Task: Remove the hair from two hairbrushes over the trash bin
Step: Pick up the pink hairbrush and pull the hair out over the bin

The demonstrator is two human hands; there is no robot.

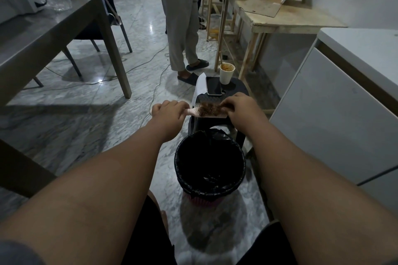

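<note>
A pink hairbrush (197,113) lies level between my hands, bristles up, with a brown mat of hair (210,108) on its pad. My left hand (170,111) is closed around the handle at the left end. My right hand (239,108) pinches the hair at the brush's right end. Both hands are stretched out above a black stool (234,86), slightly beyond the trash bin (210,164), which has a black liner and stands on the floor between my knees. Only one brush is in sight.
On the stool sit a phone (213,85), a paper cup (226,73) and a white sheet (200,85). Another person (183,28) stands behind it beside a wooden bench (269,15). A grey table (53,34) is at left, a white cabinet (336,103) at right. Cables cross the floor.
</note>
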